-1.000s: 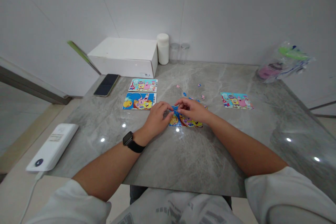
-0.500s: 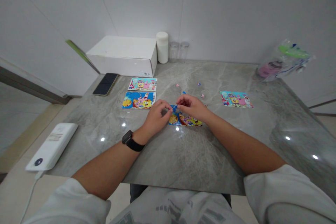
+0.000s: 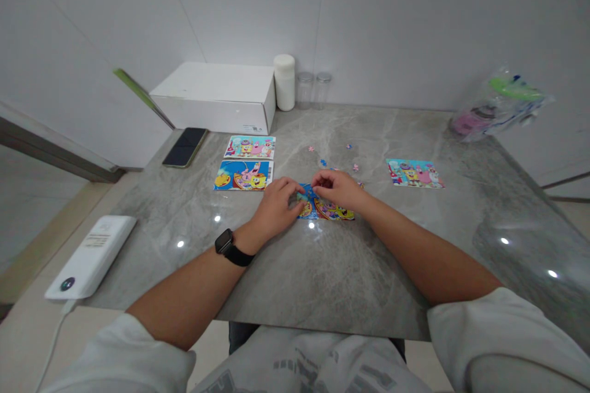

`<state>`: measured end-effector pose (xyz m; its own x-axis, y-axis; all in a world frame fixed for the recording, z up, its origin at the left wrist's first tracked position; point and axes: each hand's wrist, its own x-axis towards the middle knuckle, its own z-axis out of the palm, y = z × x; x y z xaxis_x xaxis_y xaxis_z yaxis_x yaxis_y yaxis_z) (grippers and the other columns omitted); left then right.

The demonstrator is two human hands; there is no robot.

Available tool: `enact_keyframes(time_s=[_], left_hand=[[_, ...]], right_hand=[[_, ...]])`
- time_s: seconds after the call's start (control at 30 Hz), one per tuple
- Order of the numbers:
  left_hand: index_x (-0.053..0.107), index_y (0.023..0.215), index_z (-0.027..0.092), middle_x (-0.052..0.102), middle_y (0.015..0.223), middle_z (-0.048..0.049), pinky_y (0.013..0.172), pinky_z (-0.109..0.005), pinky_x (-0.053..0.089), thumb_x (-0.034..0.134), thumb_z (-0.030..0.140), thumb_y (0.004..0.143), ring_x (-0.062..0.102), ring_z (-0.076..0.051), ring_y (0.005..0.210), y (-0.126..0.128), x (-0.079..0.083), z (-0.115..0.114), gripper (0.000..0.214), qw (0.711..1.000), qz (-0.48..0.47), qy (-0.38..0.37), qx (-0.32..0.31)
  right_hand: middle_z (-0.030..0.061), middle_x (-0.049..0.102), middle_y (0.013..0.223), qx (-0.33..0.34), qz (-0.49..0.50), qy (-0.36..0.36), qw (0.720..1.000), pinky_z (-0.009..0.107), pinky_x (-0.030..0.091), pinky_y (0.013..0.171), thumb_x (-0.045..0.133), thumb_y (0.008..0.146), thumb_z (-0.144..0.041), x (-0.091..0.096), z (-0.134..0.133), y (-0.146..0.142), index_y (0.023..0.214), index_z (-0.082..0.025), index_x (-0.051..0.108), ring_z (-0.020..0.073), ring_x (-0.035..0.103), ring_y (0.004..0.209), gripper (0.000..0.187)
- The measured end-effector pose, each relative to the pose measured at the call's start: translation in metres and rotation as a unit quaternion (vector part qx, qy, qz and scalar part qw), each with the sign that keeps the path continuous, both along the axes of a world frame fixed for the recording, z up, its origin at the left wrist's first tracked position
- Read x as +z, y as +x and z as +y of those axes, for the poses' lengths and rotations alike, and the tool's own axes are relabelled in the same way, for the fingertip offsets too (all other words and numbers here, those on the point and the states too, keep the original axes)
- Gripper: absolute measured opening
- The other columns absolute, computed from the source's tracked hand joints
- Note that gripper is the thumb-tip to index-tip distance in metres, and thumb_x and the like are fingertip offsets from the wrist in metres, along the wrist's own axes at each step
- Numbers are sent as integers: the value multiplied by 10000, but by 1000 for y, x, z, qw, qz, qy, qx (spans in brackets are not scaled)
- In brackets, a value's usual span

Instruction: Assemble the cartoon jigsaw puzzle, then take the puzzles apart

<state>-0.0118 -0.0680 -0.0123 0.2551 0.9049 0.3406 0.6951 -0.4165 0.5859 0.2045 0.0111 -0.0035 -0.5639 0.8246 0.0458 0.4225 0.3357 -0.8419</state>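
A small jigsaw puzzle with a blue and yellow cartoon picture lies flat on the table in front of me. At its left edge rests my left hand, fingers curved and thumb apart, with part of the puzzle showing between them. My right hand is over the puzzle's upper part, thumb and fingertips pinched together. Whatever is in that pinch is too small to make out. Beyond the hands lie several loose puzzle pieces, among them a blue piece and a pink piece.
Two picture cards, an upper card and a lower blue card, lie at left; a finished-looking puzzle lies at right. Around the edges are a phone, white box, white bottle, glass jars, plastic bag and power bank.
My left hand's thumb and fingers have spread apart at the puzzle's left edge. The right hand has shifted very slightly and stays pinched above the puzzle.
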Motion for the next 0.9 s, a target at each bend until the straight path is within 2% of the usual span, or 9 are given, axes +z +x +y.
enact_keyframes(time_s=[0.23, 0.9], left_hand=[[680, 1172, 253, 686, 1175, -62, 1038, -470, 486, 810, 307, 860, 630, -276, 1165, 1, 0, -3, 343, 999, 43, 6, -16], [704, 1229, 269, 661, 1211, -80, 1056, -495, 488, 812, 325, 856, 617, -294, 1179, 0, -2, -2, 392, 997, 65, -14, -25]], right_hand=[[-19, 709, 741, -19, -85, 45, 995, 258, 439, 702, 687, 849, -148, 2, -2, -2, 892, -201, 762, 131, 601, 688, 101], [8, 728, 803, -29, -124, 123, 984, 285, 431, 744, 700, 877, -156, 0, -8, -8, 891, -215, 755, 159, 606, 741, 82]])
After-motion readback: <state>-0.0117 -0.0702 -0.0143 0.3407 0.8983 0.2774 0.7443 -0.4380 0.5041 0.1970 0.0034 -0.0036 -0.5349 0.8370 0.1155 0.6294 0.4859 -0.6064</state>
